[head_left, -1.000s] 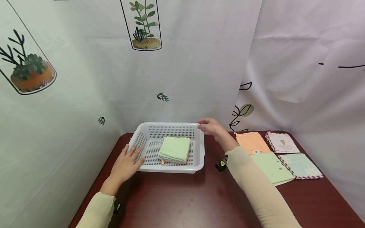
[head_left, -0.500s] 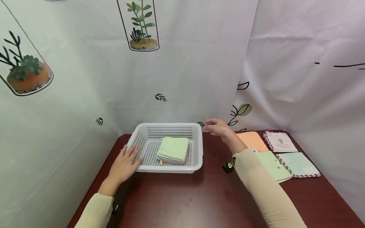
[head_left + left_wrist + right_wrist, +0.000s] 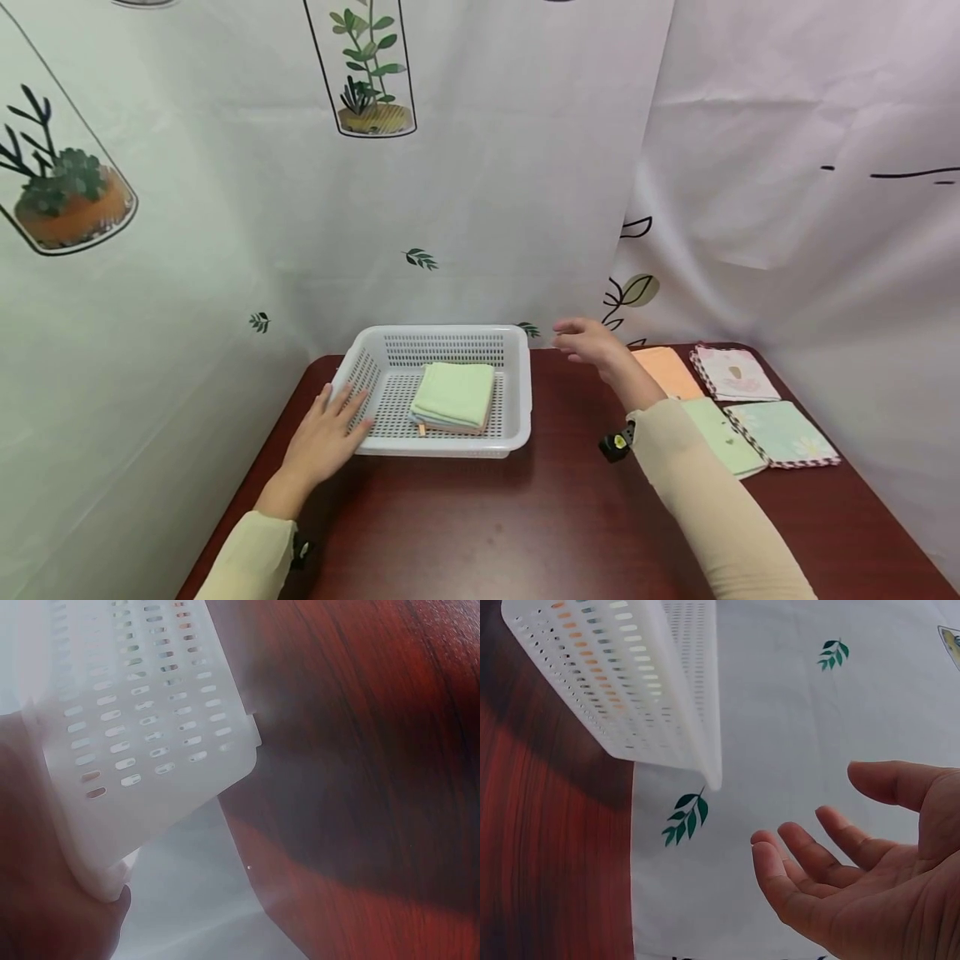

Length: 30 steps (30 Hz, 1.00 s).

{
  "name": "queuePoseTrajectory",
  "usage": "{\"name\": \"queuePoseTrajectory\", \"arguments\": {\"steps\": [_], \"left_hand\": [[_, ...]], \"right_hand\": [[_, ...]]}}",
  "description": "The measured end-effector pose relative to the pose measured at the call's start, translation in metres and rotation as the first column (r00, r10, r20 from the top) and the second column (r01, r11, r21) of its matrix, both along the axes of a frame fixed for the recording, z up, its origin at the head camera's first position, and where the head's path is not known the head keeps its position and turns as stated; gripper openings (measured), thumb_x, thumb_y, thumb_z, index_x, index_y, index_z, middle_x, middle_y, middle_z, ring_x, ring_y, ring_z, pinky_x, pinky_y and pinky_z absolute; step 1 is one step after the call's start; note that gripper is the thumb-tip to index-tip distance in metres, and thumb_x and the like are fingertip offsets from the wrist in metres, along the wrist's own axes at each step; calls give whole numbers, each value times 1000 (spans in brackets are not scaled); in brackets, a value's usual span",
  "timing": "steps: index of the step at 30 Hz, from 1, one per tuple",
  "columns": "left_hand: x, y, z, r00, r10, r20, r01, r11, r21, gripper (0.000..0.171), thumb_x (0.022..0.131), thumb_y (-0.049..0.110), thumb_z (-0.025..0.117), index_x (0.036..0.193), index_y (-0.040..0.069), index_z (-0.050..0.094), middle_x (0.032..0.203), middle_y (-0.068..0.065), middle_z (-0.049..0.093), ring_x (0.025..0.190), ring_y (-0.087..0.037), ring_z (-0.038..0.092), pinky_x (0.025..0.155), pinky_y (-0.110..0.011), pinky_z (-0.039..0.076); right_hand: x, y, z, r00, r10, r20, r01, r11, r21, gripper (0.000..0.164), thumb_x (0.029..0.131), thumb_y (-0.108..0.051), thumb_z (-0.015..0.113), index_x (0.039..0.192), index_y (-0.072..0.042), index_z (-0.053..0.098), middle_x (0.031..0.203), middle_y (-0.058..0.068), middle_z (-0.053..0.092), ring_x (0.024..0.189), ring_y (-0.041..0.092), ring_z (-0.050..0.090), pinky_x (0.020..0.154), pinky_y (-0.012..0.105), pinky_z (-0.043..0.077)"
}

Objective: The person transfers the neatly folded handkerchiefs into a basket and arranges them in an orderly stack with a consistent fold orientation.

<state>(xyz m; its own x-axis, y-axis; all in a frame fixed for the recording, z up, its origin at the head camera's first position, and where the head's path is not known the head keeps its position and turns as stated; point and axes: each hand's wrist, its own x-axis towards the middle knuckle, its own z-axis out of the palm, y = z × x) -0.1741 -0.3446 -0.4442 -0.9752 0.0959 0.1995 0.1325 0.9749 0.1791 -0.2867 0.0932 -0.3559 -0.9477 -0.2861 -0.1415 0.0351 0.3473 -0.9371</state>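
Observation:
A white plastic basket (image 3: 517, 425) with slotted walls stands on the dark red table, holding a small stack of folded cloths (image 3: 453, 395), light green on top. My left hand (image 3: 322, 442) rests on the basket's front left corner, fingers spread over the rim; the left wrist view shows that hand (image 3: 37, 877) against the rim. Right of the basket, my right hand (image 3: 592, 343) hangs in the air, apart from it and holding nothing. Its fingers are loosely bent and the thumb stands away in the right wrist view, where the hand (image 3: 885, 877) faces the basket wall (image 3: 622, 682).
On the table's right side lie an orange cloth (image 3: 667, 372), a green cloth (image 3: 723, 437), a pink checked-edge cloth (image 3: 735, 373) and a mint checked-edge cloth (image 3: 783, 433). The right forearm partly covers the green one. A printed white curtain (image 3: 487, 208) hangs close behind the table (image 3: 480, 525).
My right hand has left the basket's back right corner and moved right, away from it. The left hand stays on the left rim. The view has shifted slightly.

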Motion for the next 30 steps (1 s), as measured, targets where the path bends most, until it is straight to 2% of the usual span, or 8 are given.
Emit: {"name": "queuePoseTrajectory", "arguments": {"steps": [10,18,25,30], "left_hand": [[0,0,0,1000,-7,-6,7,1000,1,60,103,41,53,152,7,46,161,-24,33,150,-52,13,120,-67,14],[0,1,2,1000,-13,-1,13,1000,4,60,103,41,52,152,7,46,161,-24,32,150,-52,13,120,-65,13],[1,1,2,1000,-14,8,14,1000,3,63,104,46,49,153,7,44,161,-24,31,150,-52,13,120,-65,13],[0,0,2,1000,-15,4,15,1000,8,64,104,47,48,153,6,44,162,-23,31,150,-52,13,121,-65,13]], "right_hand": [[4,17,-5,1000,-22,-12,22,1000,-5,50,101,-13,57,146,4,46,148,28,48,136,42,48,113,50,41],[11,30,-5,1000,-16,-17,16,1000,11,50,103,-14,56,148,4,43,152,28,43,137,43,45,115,51,39],[20,37,-3,1000,-2,-9,2,1000,-17,53,103,-16,56,149,5,41,154,29,40,140,44,42,116,52,37],[25,41,0,999,12,-37,-13,1000,-12,54,103,-17,57,148,7,41,153,30,40,140,45,42,114,52,39]]}}
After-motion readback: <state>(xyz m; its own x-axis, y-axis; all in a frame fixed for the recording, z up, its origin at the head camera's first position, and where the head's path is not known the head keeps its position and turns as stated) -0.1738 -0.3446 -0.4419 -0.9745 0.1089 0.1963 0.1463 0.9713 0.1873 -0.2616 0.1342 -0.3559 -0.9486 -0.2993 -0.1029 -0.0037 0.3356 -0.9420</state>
